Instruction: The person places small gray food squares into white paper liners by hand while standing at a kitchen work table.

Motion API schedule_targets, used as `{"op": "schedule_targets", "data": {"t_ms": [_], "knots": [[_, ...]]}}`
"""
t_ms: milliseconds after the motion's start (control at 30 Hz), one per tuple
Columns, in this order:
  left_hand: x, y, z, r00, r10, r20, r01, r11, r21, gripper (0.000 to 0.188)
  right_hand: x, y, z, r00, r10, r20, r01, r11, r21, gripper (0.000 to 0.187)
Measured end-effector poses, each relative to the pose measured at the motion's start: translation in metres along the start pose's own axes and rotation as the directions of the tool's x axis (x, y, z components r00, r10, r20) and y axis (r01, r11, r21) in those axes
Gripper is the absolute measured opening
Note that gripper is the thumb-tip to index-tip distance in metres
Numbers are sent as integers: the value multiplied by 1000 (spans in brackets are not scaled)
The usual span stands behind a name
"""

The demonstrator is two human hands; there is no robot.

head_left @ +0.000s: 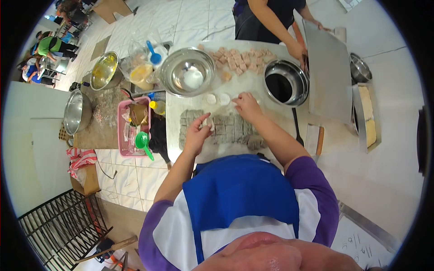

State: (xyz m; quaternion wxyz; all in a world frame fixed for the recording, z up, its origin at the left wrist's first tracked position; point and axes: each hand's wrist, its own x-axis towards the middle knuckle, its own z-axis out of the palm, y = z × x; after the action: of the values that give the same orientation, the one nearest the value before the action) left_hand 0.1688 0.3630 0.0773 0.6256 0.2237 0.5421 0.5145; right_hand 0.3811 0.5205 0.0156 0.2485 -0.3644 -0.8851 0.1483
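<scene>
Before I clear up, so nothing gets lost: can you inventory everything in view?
table: one, white, centre
blocks: many, grey, near side of table
chunks: many, pink, far side of table
rounds: two, white, mid-table
pale piece: one, off-white, above the blocks in view
bowls: four, silver, one on table, two left, one right
pot: one, silver, dark inside, table's right
scoops: two, blue and green, left
basket: one, pink, left
spatula: one, black, table's right
sheet: one, grey, right
rack: one, black, lower left
co-worker: one, dark clothes, across table
apron: one, blue, on the wearer
left hand: one, bare, pinching the pale piece
right hand: one, bare, beside the rounds
</scene>
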Motion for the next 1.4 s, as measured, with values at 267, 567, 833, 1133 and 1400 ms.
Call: {"op": "schedule_targets", "data": {"t_ms": [267, 567, 833, 1133, 1400], "knots": [[-3, 10, 19, 981, -37, 192, 71, 982, -175, 51, -2, -105, -79, 978, 3, 211, -124, 815, 566, 29], [-19, 15, 35, 917, -34, 399, 52, 998, -36, 56, -30, -103, -77, 895, 141, 422, -417, 597, 685, 20], [-23, 3, 42, 897, -39, 440, 34, 999, 18, 56, -49, -95, -82, 907, 109, 408, -388, 596, 703, 17], [-28, 7, 53, 894, -40, 447, 5, 997, 80, 56, -58, -95, -90, 928, 128, 350, -360, 558, 748, 13], [-25, 4, 51, 874, -83, 479, 43, 995, 93, 56, -60, -88, -87, 920, 124, 371, -376, 543, 751, 13]]}}
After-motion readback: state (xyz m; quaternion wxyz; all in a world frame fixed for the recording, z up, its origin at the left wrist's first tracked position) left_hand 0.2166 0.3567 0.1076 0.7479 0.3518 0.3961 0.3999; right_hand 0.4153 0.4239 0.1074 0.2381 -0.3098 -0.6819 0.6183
